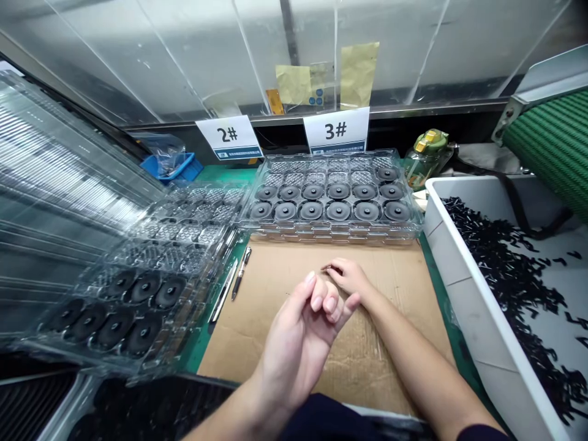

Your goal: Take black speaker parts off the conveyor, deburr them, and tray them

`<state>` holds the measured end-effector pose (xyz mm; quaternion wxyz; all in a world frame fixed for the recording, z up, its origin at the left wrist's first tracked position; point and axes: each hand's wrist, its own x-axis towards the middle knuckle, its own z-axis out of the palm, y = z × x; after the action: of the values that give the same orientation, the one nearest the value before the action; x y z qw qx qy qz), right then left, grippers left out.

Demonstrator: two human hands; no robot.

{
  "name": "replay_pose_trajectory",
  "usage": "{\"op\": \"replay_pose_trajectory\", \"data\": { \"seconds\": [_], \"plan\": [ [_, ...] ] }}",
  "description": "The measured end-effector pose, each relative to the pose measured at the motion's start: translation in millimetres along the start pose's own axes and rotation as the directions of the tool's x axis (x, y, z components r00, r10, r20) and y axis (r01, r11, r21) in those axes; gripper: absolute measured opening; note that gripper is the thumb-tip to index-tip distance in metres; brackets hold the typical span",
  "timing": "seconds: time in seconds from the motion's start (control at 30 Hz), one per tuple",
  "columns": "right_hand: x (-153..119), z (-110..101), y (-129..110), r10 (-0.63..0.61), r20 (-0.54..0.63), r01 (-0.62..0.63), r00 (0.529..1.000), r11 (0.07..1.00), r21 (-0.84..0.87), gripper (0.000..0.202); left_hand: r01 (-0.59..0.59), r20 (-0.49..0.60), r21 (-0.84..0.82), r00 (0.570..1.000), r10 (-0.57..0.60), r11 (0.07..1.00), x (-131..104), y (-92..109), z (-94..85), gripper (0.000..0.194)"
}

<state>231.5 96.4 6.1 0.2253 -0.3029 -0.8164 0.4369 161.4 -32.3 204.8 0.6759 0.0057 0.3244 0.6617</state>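
My left hand (298, 337) is raised over the brown cardboard sheet (243, 343), palm toward me. Its fingers curl in, with the thumb tip close against the index finger and the little finger apart; anything pinched there is too small or hidden to see. Beyond it, my right hand (349, 275) is low over the cardboard, thumb and fingers drawn together around a small dark thing at the fingertips that I cannot make out. Past the right hand stands a stack of clear plastic trays (331, 229) with round black parts (339, 210) in the nearer rows.
More clear trays (188, 263) with black discs are at the left. A pen (241, 274) and a slim metallic tool (223, 291) lie beside them. On the right, a white bin (478, 300) holds small black pieces (514, 288). A green bottle (427, 159) and blue box (186, 170) sit behind.
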Motion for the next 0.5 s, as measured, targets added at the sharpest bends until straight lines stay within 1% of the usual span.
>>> {"op": "replay_pose_trajectory", "data": {
  "seconds": [0.23,0.3,0.33,0.4,0.47,0.5],
  "plan": [
    [-1,-1,-2,-0.002,-0.003,0.002,1.0,1.0,0.004,0.022,-0.01,-0.015,0.017,1.0,0.01,1.0,0,1,2.0,0.046],
    [-1,-1,-2,-0.005,-0.004,0.005,1.0,1.0,0.007,0.022,-0.018,-0.01,0.048,1.0,0.019,0.999,-2,0,3.1,0.046],
    [-1,-1,-3,-0.005,-0.004,0.005,1.0,1.0,0.008,0.022,-0.037,0.009,0.093,0.999,0.036,0.995,-5,0,3.7,0.045],
    [-1,-2,-2,-0.002,-0.005,0.002,1.0,1.0,0.008,0.022,-0.134,0.086,0.271,0.99,0.115,0.953,-13,0,3.9,0.036],
    [0,-2,-2,0.004,-0.006,-0.004,1.0,1.0,0.003,0.022,-0.253,0.147,0.453,0.967,0.208,0.855,-22,5,2.2,0.021],
    [0,-2,-1,0.006,-0.007,-0.006,1.0,1.0,0.0,0.022,-0.278,0.144,0.504,0.96,0.238,0.817,-26,9,0.7,0.015]
  ]
}}
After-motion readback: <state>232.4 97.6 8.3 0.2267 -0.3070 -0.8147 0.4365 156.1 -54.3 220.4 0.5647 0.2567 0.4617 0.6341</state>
